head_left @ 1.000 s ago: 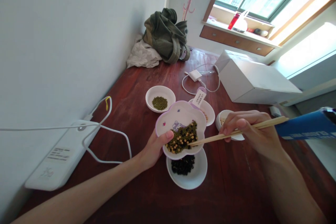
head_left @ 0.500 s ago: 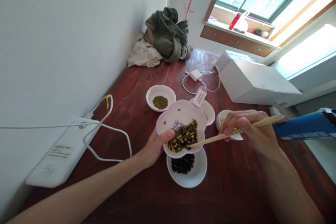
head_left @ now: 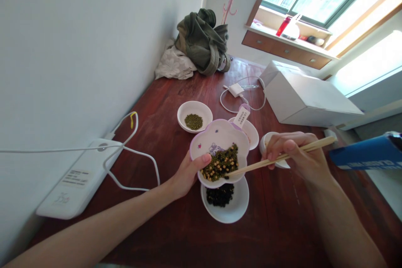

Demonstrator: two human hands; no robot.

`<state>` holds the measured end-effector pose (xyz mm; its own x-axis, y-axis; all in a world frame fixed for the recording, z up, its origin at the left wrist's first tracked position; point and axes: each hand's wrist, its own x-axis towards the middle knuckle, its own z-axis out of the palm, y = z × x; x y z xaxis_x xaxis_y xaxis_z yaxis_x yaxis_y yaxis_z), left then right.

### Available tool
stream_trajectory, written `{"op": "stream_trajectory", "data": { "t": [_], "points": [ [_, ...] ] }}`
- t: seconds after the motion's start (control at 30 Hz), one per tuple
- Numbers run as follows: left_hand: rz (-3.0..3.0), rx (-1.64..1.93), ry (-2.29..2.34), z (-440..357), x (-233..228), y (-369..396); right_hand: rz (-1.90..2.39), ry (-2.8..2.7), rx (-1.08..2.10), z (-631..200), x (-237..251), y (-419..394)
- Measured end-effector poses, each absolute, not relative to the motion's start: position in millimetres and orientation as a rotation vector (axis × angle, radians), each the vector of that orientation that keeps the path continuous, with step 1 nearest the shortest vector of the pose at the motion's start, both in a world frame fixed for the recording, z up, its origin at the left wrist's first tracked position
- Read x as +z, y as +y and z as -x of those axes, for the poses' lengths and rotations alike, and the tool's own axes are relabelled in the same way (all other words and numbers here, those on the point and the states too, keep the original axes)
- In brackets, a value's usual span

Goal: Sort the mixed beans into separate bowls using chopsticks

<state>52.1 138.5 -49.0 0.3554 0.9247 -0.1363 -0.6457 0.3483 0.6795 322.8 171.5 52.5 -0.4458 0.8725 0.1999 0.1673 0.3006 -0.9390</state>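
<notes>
I see a dark red wooden table (head_left: 176, 104) running along a white wall toward a bright window at the upper right of the frame. At the centre, my left hand (head_left: 187, 172) is closed on the near-left rim of a flower-shaped bowl (head_left: 216, 140), thumb over the edge, holding it tilted above the table; inside it a heap of mixed beans (head_left: 222, 162), green and yellow, lies against the lower wall. My right hand (head_left: 297, 155), right of centre, is closed around a pair of wooden chopsticks (head_left: 276, 160); their tips reach into the mixed beans at the bowl's lower right edge.

Directly below the tilted bowl stands a white bowl of black beans (head_left: 223, 201), partly covered by it; behind, toward the upper middle, a white bowl of green beans (head_left: 194, 116) sits apart on the wood; a third white bowl (head_left: 251, 132) with a paper tag shows just behind the flower-shaped one; a fourth (head_left: 266, 141) is mostly hidden by my right hand, and I cannot tell its contents.

Further out, a white power strip (head_left: 75, 180) with cables lies at the lower left; a white box (head_left: 307, 100) at the right; a charger with its coiled cable (head_left: 236, 90) beside it; a green garment (head_left: 202, 42) heaped in the far corner.
</notes>
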Motion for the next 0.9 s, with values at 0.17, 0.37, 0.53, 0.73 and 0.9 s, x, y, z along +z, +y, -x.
{"op": "stream_trajectory", "data": {
  "t": [0.17,0.37,0.53,0.73,0.9],
  "points": [
    [-0.581,1.091,0.557,-51.1,-49.1,138.2,0.905,-1.819,1.194,-321.8,52.2,171.2],
    [-0.566,1.085,0.551,-51.6,-47.1,137.5,0.914,-1.842,1.191,-321.3,53.2,171.6],
    [-0.575,1.093,0.535,-51.0,-46.7,136.8,0.926,-1.844,1.197,-321.0,52.1,173.2],
    [-0.591,1.094,0.535,-49.8,-50.1,137.1,0.899,-1.822,1.214,-318.8,52.4,173.1],
    [-0.598,1.094,0.531,-49.4,-49.1,136.7,0.903,-1.852,1.186,-319.9,53.1,172.6]
  ]
}}
